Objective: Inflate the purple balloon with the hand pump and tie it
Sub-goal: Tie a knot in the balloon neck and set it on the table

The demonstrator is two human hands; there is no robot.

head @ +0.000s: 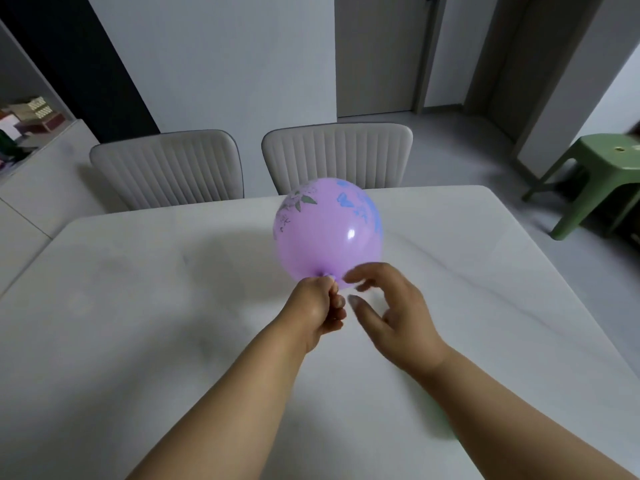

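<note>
No readable text, purple balloon [329,230] bears only blue butterfly and flower prints, no lettering

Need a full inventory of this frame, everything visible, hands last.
balloon: 1, purple with blue and green prints, inflated, held above the table
table: 1, white marbled, foreground
chairs: 2, light beige, ribbed backs, at the table's far edge
stool: 1, green plastic, on the floor, right
shelf clutter: several boxes, mixed colours, far left, blurred
left hand: 1, pinching the balloon's neck
right hand: 1, open, fingers spread beside the neck
</note>
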